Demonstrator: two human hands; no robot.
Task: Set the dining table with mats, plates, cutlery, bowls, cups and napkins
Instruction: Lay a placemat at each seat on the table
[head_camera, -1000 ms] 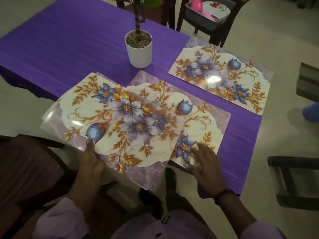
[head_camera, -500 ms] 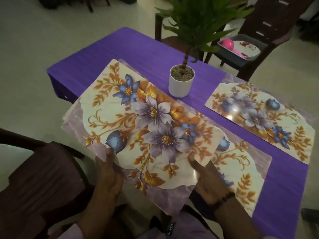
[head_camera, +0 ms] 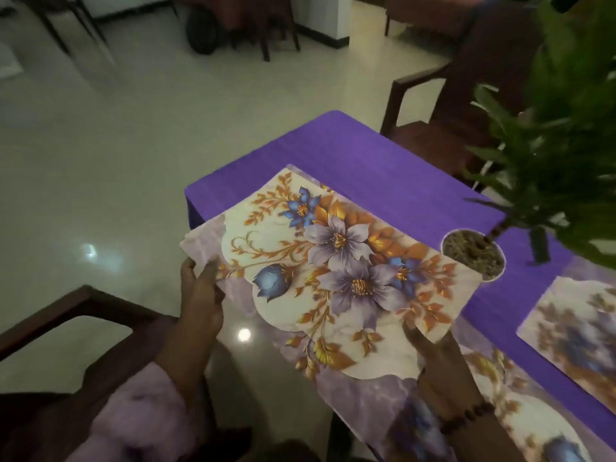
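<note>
Left hand [head_camera: 200, 295] and right hand [head_camera: 436, 358] both gripping a flowered mat [head_camera: 333, 271] by its near edges, mat held over the purple desk [head_camera: 383, 168] corner; plant pot [head_camera: 473, 255] just beyond it

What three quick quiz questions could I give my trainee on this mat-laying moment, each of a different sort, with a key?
1. True or false: the held floral mat lies flat on the purple table.
2. Which hands grip that mat? A) left only B) right only C) both
3. Fill in: beside the held mat's far right corner stands a white ____.

Key
1. False: the left hand and right hand hold it up, with its near left part out over the floor.
2. C
3. Plant pot. Two more mats already lie there: the near mat and the far mat.
</note>
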